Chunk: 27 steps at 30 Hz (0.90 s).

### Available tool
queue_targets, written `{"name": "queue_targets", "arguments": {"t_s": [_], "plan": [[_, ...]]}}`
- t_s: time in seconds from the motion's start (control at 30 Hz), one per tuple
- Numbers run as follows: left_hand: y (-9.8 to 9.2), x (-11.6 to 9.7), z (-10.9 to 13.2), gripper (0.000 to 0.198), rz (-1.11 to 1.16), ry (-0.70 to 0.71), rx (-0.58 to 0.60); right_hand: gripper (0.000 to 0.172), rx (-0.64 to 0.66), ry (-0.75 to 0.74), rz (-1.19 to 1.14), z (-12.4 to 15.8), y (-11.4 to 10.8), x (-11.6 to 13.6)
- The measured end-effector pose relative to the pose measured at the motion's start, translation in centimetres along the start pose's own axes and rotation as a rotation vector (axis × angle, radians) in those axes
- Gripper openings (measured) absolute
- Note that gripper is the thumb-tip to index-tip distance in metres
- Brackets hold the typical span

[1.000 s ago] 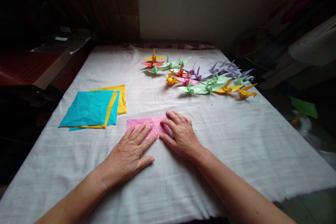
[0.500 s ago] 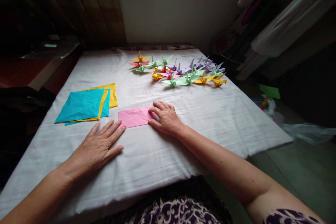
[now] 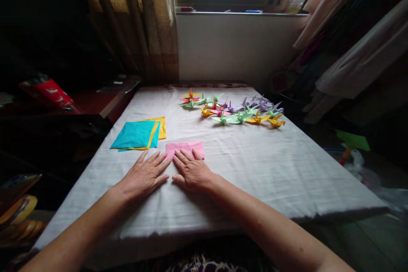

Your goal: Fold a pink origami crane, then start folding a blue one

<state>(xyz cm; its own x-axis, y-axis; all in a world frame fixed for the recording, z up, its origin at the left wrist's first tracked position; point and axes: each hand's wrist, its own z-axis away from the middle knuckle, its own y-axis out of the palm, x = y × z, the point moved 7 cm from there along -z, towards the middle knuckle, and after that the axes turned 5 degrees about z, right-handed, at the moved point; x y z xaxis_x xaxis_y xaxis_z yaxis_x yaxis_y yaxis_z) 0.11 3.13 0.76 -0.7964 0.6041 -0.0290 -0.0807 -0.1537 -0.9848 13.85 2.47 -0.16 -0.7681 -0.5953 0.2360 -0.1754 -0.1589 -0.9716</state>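
Note:
A pink sheet of paper (image 3: pixel 186 145), folded into a rectangle, lies flat on the white cloth. My left hand (image 3: pixel 145 176) rests palm down with fingers spread, its fingertips at the paper's near left corner. Flat across the paper's near edge lies my right hand (image 3: pixel 192 173), fingers stretched out and covering part of it. Just beyond my left hand is a loose pile of blue paper sheets (image 3: pixel 132 134) and yellow paper sheets (image 3: pixel 162 127).
Several folded paper cranes (image 3: pixel 240 114) in green, purple, yellow and red stand at the table's far side. The cloth-covered table (image 3: pixel 270 178) ends near my body. A dark red surface (image 3: pixel 92 102) adjoins on the left; a curtain (image 3: pixel 156 29) hangs behind.
My right hand has moved from the paper's right end to its near edge, close to my left hand, and flattened. The view has tilted up, bringing the window into sight.

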Motion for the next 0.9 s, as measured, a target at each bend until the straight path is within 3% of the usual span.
{"name": "queue_targets", "arguments": {"t_s": [0.2,0.33,0.53,0.6,0.67,0.77,0.9], "plan": [[-0.1,0.0,-0.1,0.055,0.013,-0.043,0.078,0.07,0.118,0.114,0.039,4.4,-0.7,-4.7],[-1.0,-0.2,-0.3,0.048,0.002,0.019,-0.014,0.067,0.093,0.163,0.066,6.4,-1.4,-6.6],[-3.9,-2.7,-1.5,0.016,-0.065,0.052,-0.217,0.037,-0.105,0.126,0.157,4.7,-3.9,-6.2],[-4.5,-3.9,-2.4,0.015,-0.074,0.03,-0.268,0.038,-0.132,0.095,0.179,3.7,-4.5,-6.1],[-4.6,-4.9,-3.5,0.017,-0.071,0.013,-0.293,0.04,-0.134,0.025,0.194,2.8,-4.7,-5.8],[-4.3,-5.7,-5.2,0.015,-0.058,0.004,-0.316,0.029,-0.101,-0.082,0.205,1.7,-4.3,-5.2],[-3.4,-6.0,-6.8,0.017,-0.043,0.032,-0.327,0.025,-0.102,-0.109,0.212,1.4,-3.8,-5.0]]}}
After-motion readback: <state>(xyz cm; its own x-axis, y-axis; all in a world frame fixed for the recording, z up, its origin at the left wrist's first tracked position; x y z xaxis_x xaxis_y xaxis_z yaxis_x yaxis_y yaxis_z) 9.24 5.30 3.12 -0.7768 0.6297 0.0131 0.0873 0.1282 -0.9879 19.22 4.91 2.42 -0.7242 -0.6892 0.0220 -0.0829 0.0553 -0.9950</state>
